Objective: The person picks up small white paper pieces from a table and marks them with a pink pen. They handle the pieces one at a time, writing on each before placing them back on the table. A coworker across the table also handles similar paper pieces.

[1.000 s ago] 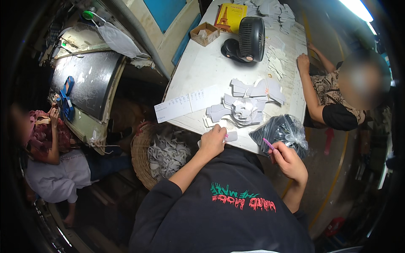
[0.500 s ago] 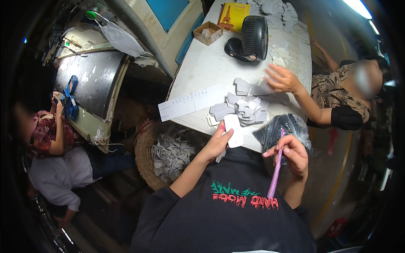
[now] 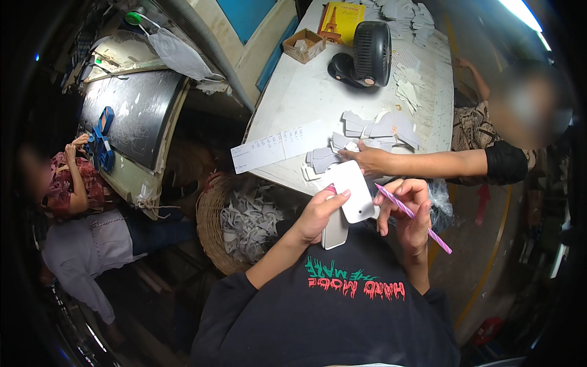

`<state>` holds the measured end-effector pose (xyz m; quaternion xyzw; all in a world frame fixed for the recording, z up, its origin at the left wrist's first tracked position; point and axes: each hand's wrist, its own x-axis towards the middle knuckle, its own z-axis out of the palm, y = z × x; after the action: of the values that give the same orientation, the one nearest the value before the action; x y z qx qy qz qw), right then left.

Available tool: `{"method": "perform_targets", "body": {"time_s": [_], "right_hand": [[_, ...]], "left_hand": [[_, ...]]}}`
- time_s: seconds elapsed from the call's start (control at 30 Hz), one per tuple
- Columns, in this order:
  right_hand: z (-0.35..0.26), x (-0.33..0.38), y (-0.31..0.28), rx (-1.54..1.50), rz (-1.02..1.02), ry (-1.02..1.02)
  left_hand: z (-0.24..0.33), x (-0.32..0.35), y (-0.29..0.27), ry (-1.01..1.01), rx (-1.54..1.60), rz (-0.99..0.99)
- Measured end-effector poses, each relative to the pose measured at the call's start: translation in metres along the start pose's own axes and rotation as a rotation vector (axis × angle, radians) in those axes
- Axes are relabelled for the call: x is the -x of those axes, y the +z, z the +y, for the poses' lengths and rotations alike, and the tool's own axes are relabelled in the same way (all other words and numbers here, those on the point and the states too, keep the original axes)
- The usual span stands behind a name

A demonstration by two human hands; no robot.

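So the person's left hand (image 3: 321,215) is pinched closed, thumb on top, with a white round-cornered card (image 3: 356,192) sticking out up and to the right over the table's near edge. There's a small dark dot near the card's lower end, and a second pale card (image 3: 334,234) pokes out underneath, in front of a black sweatshirt (image 3: 324,324). Right hand's (image 3: 408,215) pretty loose, fingers half curled around a pink-and-white striped pen-like stick (image 3: 396,203), which slants down to the right, its upper end just beside the white card. Behind that hand you can make out a clear plastic bag (image 3: 440,205), mostly hidden. A co-worker's hand (image 3: 367,160) reaches in from the right, fingers on the grey-white cut pieces (image 3: 322,160) just past the cards. There's another pile of cut pieces (image 3: 385,126) beyond it, plus a long paper strip with handwriting (image 3: 260,150) to the left on the white table (image 3: 299,85). Farther back: a black desk fan (image 3: 372,55), a little open box (image 3: 304,49) and a yellow book (image 3: 348,23). Down left, a wicker basket (image 3: 208,229) is full of pale scraps (image 3: 247,226).
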<state>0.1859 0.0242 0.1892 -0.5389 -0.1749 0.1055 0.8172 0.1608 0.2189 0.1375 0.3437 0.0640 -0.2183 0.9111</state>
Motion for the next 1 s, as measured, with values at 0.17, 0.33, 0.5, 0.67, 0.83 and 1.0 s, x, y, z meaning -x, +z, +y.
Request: {"method": "perform_targets", "body": {"time_s": [0.17, 0.33, 0.5, 0.67, 0.83, 1.0], "right_hand": [[0.005, -0.003, 0.021, 0.068, 0.082, -0.116], [0.025, -0.014, 0.025, 0.436, -0.005, -0.286], [0.027, -0.008, 0.029, 0.337, 0.074, -0.184], [0.016, -0.015, 0.023, 0.490, 0.118, -0.238], [-0.003, -0.019, 0.020, 0.413, 0.108, -0.254], [-0.009, -0.019, 0.031, 0.443, 0.086, -0.136]], "left_hand": [[-0.003, 0.005, 0.010, -0.093, -0.098, -0.027], [-0.003, 0.009, 0.005, -0.092, -0.168, -0.083], [-0.003, 0.010, 0.001, -0.137, -0.163, -0.029], [0.012, 0.013, 0.008, -0.088, -0.260, -0.019], [0.022, 0.020, 0.019, -0.116, -0.324, -0.097], [0.021, 0.022, 0.024, 0.049, -0.553, -0.155]]}}
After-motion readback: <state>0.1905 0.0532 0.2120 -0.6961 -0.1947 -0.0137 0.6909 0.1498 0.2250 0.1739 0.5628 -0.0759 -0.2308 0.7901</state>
